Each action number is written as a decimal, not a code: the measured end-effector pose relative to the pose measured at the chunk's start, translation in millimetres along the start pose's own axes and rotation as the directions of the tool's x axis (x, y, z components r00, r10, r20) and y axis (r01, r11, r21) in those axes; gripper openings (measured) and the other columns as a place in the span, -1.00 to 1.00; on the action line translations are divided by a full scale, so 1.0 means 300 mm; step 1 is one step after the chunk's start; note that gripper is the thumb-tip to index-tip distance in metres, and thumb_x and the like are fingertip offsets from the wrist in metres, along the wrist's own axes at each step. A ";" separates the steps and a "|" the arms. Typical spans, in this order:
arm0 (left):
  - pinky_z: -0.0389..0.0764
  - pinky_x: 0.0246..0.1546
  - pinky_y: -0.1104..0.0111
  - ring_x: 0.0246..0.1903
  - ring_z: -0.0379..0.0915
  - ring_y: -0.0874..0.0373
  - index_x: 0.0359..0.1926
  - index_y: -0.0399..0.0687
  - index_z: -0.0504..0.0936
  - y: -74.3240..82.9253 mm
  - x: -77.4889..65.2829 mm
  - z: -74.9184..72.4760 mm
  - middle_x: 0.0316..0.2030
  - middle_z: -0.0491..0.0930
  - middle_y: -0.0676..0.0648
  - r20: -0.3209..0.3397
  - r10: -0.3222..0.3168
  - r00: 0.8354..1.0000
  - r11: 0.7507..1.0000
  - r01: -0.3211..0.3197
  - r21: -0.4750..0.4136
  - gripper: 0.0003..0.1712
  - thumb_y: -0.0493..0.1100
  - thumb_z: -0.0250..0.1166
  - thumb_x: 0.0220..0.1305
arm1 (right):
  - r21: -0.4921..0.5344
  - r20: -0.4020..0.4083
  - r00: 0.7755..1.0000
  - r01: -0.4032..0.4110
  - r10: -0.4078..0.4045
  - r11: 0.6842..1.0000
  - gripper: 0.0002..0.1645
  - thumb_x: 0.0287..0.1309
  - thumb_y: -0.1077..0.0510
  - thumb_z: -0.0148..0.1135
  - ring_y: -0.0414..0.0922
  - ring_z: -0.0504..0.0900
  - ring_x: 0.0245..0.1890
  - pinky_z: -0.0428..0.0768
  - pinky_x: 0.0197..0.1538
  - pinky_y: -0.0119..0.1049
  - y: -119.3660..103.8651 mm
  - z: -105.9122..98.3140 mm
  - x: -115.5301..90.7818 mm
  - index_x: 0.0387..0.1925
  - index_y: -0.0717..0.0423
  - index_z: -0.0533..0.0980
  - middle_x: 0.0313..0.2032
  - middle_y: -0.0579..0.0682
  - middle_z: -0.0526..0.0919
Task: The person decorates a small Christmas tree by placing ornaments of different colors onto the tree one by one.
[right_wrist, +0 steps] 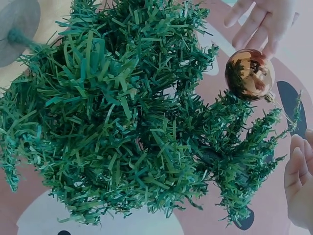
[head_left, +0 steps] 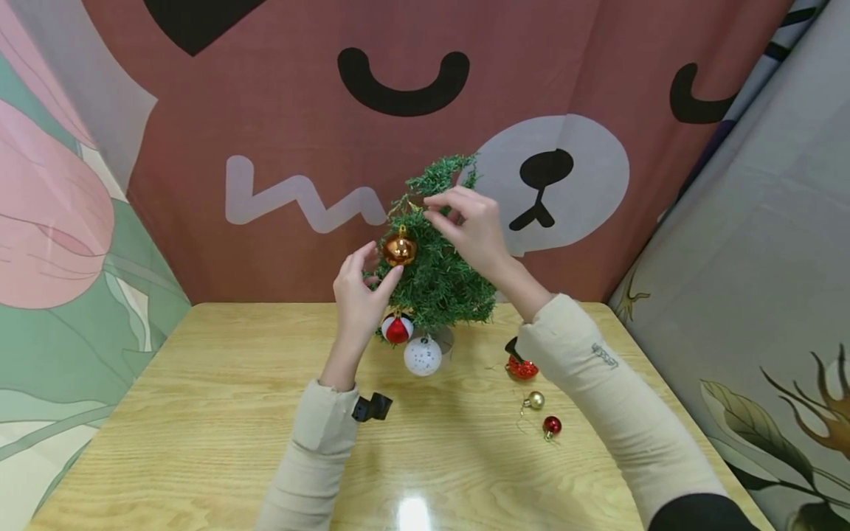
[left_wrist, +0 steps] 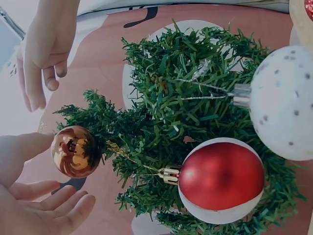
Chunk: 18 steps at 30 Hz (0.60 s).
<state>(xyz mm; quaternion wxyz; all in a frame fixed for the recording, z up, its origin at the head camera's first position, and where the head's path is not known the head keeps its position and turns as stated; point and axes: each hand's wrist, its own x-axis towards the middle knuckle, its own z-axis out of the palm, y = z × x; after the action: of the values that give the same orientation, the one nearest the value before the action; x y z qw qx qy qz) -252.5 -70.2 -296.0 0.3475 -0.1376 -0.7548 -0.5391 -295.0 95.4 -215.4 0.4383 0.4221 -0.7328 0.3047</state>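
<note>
A small green artificial Christmas tree (head_left: 445,284) stands at the back of the table. Near its top hangs a shiny copper-gold ball ornament (head_left: 400,251), whose thin cord runs to a branch tip in the right wrist view. My left hand (head_left: 358,295) is beside this ball, fingers loosely spread and thumb right at its surface. My right hand (head_left: 474,228) hovers by the branches just above it, thumb and forefinger slightly apart, holding nothing visible. Lower down hang a red-and-white ball (left_wrist: 221,178) and a white ball with dark specks (left_wrist: 286,103).
To the right of the tree, a red glittery ornament (head_left: 522,369), a small gold ball (head_left: 535,400) and a small dark red ball (head_left: 552,426) lie on the wooden table (head_left: 199,413). A printed curtain (head_left: 285,125) hangs directly behind the table.
</note>
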 end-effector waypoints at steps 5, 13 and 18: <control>0.54 -0.31 0.13 -0.20 0.43 -0.09 -0.02 -0.38 0.47 -0.002 -0.012 -0.005 -0.20 0.49 -0.27 -0.074 0.066 0.995 0.997 -0.068 -0.033 -0.52 -0.27 0.34 0.02 | 0.046 -0.031 0.999 -0.013 0.014 0.999 -0.89 -0.07 0.37 0.29 -0.19 0.45 -0.69 0.40 -0.61 -0.42 -0.005 -0.017 -0.018 -0.40 0.32 0.61 -0.48 0.09 0.62; 0.55 -0.37 0.17 -0.29 0.42 -0.01 -0.11 -0.37 0.55 0.008 -0.032 -0.005 -0.25 0.50 -0.25 -0.123 0.182 0.975 0.982 -0.187 -0.028 -0.63 -0.31 0.33 0.02 | 0.157 -0.075 0.993 -0.075 0.087 0.985 -0.89 -0.06 0.40 0.27 -0.20 0.42 -0.76 0.31 -0.65 -0.50 0.000 -0.038 -0.074 -0.39 0.36 0.60 -0.51 0.10 0.60; 0.53 -0.39 0.20 -0.30 0.42 -0.03 -0.13 -0.37 0.56 0.010 -0.041 0.000 -0.25 0.51 -0.26 -0.146 0.205 0.968 0.978 -0.209 -0.015 -0.66 -0.34 0.33 0.00 | 0.202 -0.081 0.990 -0.094 0.112 0.975 -0.88 -0.06 0.43 0.25 -0.19 0.44 -0.75 0.32 -0.66 -0.53 0.002 -0.062 -0.105 -0.38 0.36 0.60 -0.51 0.10 0.59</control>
<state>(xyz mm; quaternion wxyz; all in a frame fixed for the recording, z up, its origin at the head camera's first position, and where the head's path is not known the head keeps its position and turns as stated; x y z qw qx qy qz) -242.0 -66.9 -302.0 0.4530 -0.1816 -0.7013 -0.5196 -280.2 121.9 -235.6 0.4113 0.4104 -0.6988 0.4174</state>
